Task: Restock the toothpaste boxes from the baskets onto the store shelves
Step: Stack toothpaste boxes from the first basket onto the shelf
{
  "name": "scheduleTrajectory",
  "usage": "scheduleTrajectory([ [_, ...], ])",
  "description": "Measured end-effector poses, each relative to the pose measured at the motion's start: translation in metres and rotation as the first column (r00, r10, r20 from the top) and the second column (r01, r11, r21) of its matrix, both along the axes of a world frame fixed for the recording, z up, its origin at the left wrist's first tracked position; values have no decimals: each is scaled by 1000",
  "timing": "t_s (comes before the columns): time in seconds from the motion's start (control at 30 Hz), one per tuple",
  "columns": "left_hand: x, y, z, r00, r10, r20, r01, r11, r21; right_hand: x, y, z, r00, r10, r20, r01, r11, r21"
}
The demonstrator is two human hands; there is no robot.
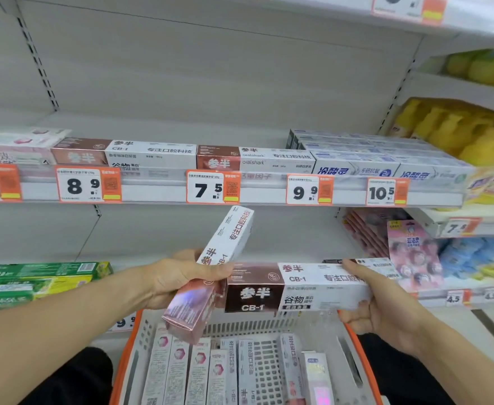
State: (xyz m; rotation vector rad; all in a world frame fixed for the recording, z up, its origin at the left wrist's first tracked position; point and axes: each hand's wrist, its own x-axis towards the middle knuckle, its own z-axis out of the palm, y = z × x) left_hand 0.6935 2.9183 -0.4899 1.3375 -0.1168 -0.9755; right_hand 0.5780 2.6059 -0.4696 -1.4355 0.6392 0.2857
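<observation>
Gripping a tilted toothpaste box [210, 276] around its middle, the left hand [181, 277] holds it slanted, its copper end pointing down toward 7 o'clock and its white end rising toward 1 o'clock. The right hand [386, 299] clasps the white end of a second toothpaste box [295, 287], which lies level, its dark brown end touching the tilted one near the left hand's fingers. Both boxes hang in the air just above the basket [129, 346], a grey slotted one with an orange rim, at 6 o'clock. Inside it, more toothpaste boxes [199, 372] lie side by side lengthwise, mostly along its left half, with a few more toward the right.

Straight ahead at 12 o'clock runs the middle shelf [158, 194], already carrying brown-and-white boxes [152, 154] of the same brand, with blue-and-white boxes [386, 162] stacked to their right at 2 o'clock. Orange price tags [213, 187] reading 8.9, 7.5, 9.9 and 10.5 line its front edge. At 9 o'clock, on the lower shelf, green toothpaste boxes [41, 276] are stacked. At 3 o'clock stand pink packets [412, 252], with yellow sponges [459, 133] higher up on the neighbouring rack.
</observation>
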Motion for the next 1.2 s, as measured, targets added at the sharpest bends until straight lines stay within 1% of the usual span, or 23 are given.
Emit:
scheduleTrajectory([
  [0.1,-2,-1,-4,998,55,17,-56,998,29,-3,-6,6,991,104,-86,-106,994,-14],
  [0.13,-1,-1,-5,997,55,49,-57,997,50,-5,-10,8,985,154,-76,-154,988,6],
  [0.2,-1,-1,-4,991,49,127,-60,994,86,-8,-18,17,972,236,3,-236,971,44],
  [0.23,-3,0,-3,987,47,151,-62,994,93,-10,-22,21,961,271,51,-271,963,-19],
  [0.27,-4,0,-1,985,48,165,-65,993,95,-10,-26,23,945,317,86,-300,940,-161],
  [0.3,-6,0,2,983,41,180,-59,993,98,-11,-28,27,926,359,115,-306,894,-328],
  [0.33,-8,0,6,979,21,202,-45,992,115,-11,-29,32,908,395,140,-295,840,-456],
  [0.37,-11,0,11,974,-15,227,-18,990,143,-11,-30,36,891,418,174,-273,803,-531],
  [0.43,-15,4,23,963,-98,251,54,983,175,-13,-32,46,845,468,261,-217,744,-631],
  [0.47,-17,7,30,964,-137,228,103,983,153,-13,-32,52,814,494,306,-180,715,-676],
  [0.5,-20,11,37,968,-164,189,146,984,105,-13,-29,59,782,513,355,-145,703,-696],
  [0.57,-23,21,52,965,-181,189,179,983,32,-12,-22,76,728,537,428,-90,692,-716],
  [0.6,-22,29,58,961,-166,222,164,986,27,-10,-21,84,712,532,459,-57,695,-717],
  [0.67,-18,44,68,936,-60,347,56,998,21,-4,-18,99,690,481,540,23,732,-681],
  [0.7,-15,52,74,899,22,437,-32,999,17,0,-15,106,677,448,584,71,750,-658],
  [0.73,-11,60,78,841,114,528,-146,989,19,6,-12,111,655,422,627,123,759,-640],
  [0.8,0,75,86,687,292,665,-381,924,-12,25,-2,120,605,361,710,207,789,-578],
  [0.83,6,81,90,617,378,690,-479,876,-52,37,6,124,577,334,745,247,798,-550],
  [0.9,18,92,95,510,516,688,-612,780,-131,65,27,133,513,312,800,309,803,-510],
  [0.97,28,101,97,418,562,714,-695,704,-147,94,51,139,482,291,826,324,817,-477],
  [1.03,33,108,96,368,574,732,-741,656,-142,125,72,144,479,299,825,313,820,-479],
  [1.1,37,115,95,328,556,763,-762,634,-134,157,89,148,504,328,799,285,810,-513],
  [1.2,43,127,94,272,510,816,-796,595,-106,206,115,152,566,386,728,209,787,-580],
])
